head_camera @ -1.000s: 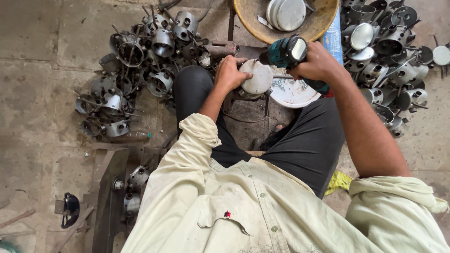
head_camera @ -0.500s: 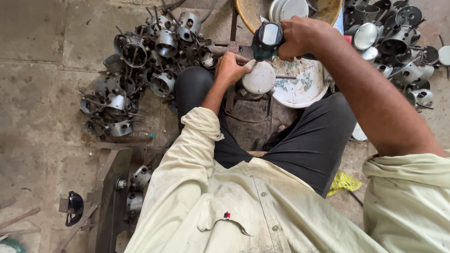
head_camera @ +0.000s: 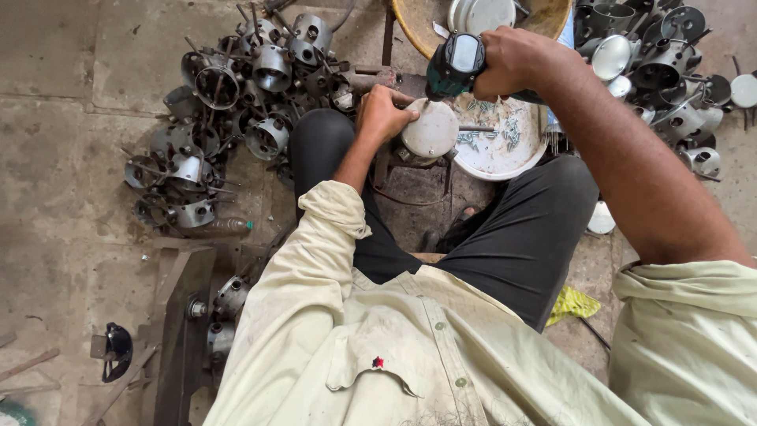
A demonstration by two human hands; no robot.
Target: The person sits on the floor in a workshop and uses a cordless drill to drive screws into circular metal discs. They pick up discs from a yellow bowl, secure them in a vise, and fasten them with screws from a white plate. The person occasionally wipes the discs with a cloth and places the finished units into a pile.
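Observation:
My left hand grips a round white metal housing held between my knees, its flat side up. My right hand is closed around a dark green power drill, raised above and just right of the housing. The drill's bit lies level beside the housing's right edge. A white plate with several small screws sits right of the housing.
A heap of grey metal housings with prongs lies at the left on the concrete floor. More housings and reflectors are piled at the upper right. A yellow basin holding round discs stands at the top. A plastic bottle lies at the left.
My right hand has lifted the drill up and away from the housing, then shifted it a little left. My left hand has stayed on the housing.

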